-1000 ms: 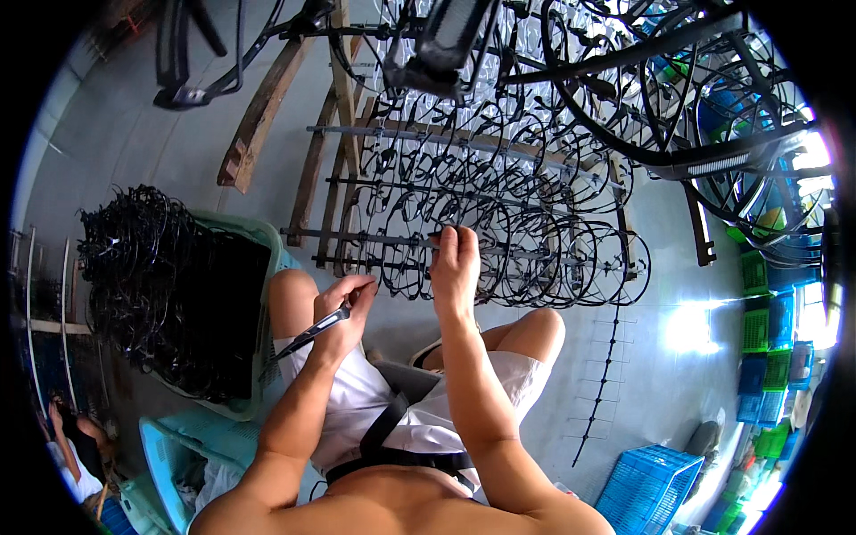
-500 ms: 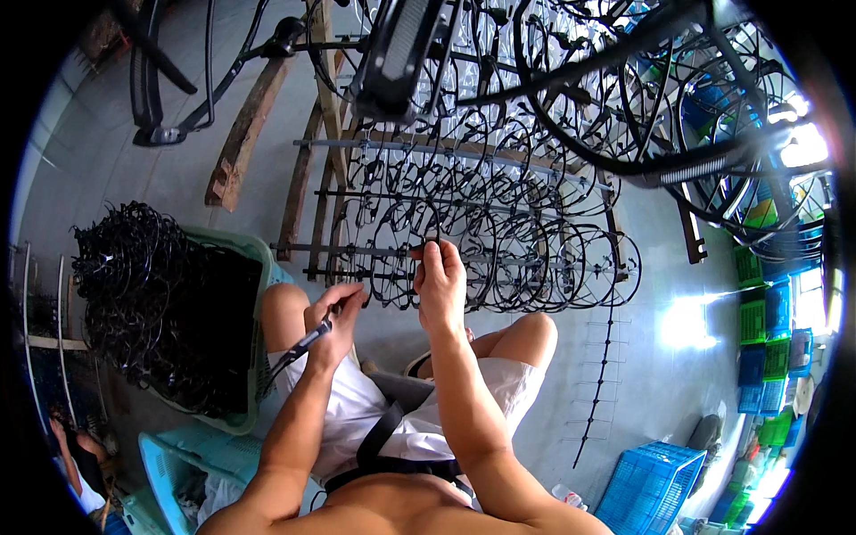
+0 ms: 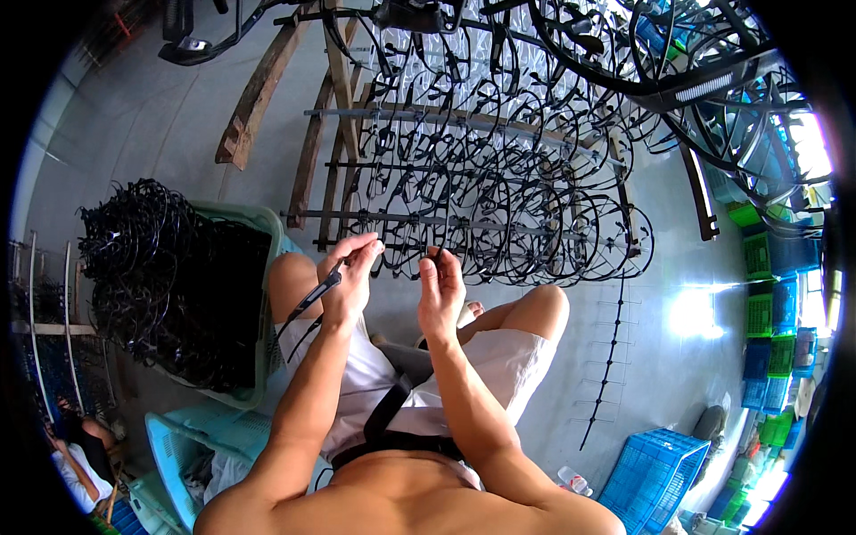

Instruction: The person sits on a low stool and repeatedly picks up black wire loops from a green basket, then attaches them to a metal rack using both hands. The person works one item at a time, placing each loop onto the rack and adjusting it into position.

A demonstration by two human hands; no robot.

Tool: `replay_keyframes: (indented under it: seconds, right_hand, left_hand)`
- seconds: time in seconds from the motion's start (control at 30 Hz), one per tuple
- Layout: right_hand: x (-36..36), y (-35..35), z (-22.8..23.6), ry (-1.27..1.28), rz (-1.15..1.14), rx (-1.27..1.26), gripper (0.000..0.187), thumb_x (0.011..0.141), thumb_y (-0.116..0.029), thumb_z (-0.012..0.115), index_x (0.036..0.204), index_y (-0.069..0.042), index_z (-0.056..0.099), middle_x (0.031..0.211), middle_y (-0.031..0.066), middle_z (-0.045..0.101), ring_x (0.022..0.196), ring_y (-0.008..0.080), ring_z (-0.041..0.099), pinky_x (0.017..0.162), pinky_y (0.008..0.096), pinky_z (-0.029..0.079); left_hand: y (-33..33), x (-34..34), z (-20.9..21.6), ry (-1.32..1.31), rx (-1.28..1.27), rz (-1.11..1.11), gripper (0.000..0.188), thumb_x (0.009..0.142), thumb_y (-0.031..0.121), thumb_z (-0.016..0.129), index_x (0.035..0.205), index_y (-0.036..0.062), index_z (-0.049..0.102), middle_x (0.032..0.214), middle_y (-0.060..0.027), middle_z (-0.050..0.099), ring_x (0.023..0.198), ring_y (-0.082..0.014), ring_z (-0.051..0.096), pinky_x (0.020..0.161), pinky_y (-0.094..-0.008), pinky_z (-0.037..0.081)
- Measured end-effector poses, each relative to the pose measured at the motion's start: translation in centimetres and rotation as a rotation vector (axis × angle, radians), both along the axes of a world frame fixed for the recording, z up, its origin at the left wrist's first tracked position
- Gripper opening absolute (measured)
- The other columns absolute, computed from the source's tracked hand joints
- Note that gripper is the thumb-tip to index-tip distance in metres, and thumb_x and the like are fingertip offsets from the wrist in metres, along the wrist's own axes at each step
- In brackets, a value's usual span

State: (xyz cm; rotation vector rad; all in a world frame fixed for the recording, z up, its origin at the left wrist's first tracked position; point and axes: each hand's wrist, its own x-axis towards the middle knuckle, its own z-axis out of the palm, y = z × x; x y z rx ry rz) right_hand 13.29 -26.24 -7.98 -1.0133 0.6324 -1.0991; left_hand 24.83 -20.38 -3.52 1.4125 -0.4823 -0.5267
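My left hand (image 3: 349, 278) is closed, thumb and fingers pinched together at the near edge of the rack. From it a thin, curved black plastic strip (image 3: 314, 296) with a pale grey patch slants down toward my left knee, and a second dark end shows below. My right hand (image 3: 441, 292) is beside it, fingertips curled round a small dark bit I cannot make out. Just beyond both hands are rows of black looped plastic frames (image 3: 508, 241) hanging on the rack's bars (image 3: 392, 218).
A green crate (image 3: 275, 234) heaped with tangled black parts (image 3: 143, 259) stands at my left. Wooden posts (image 3: 259, 98) hold the rack. A hooked rod (image 3: 610, 352) lies right on the floor, with a blue crate (image 3: 655, 473) nearer. Another person (image 3: 80, 468) sits far left.
My left hand has moved up toward the rack with the black strip. My right hand has drawn back slightly from the hanging frames. The whole view has shifted a little.
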Motion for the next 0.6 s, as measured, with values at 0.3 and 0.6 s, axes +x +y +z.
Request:
replay_keyframes:
  seconds: [0.3, 0.6]
  right_hand:
    - [1.0, 0.2, 2.5, 0.029, -0.083, 0.149, 0.016, 0.091, -0.008, 0.062, 0.104, 0.001, 0.061, 0.086, -0.0012, 0.061, 0.075, 0.0057, 0.052, 0.068, 0.0206, 0.044]
    - [-1.1, 0.9, 4.7, 0.481, -0.141, -0.281, 0.050, 0.088, -0.008, 0.064, 0.131, 0.002, 0.042, 0.120, 0.0144, 0.048, 0.106, 0.0222, 0.048, 0.090, 0.0330, 0.041]
  left_hand:
    - [0.1, -0.1, 0.0, -0.023, -0.009, -0.021, 0.014, 0.087, 0.005, 0.066, 0.099, -0.0027, 0.067, 0.085, -0.0063, 0.068, 0.075, -0.0092, 0.061, 0.069, -0.0207, 0.048]
    - [1.5, 0.3, 2.1, -0.120, 0.215, -0.025, 0.025, 0.097, 0.023, 0.054, 0.103, 0.0001, 0.063, 0.082, -0.0043, 0.065, 0.073, -0.0084, 0.056, 0.066, -0.0223, 0.044]
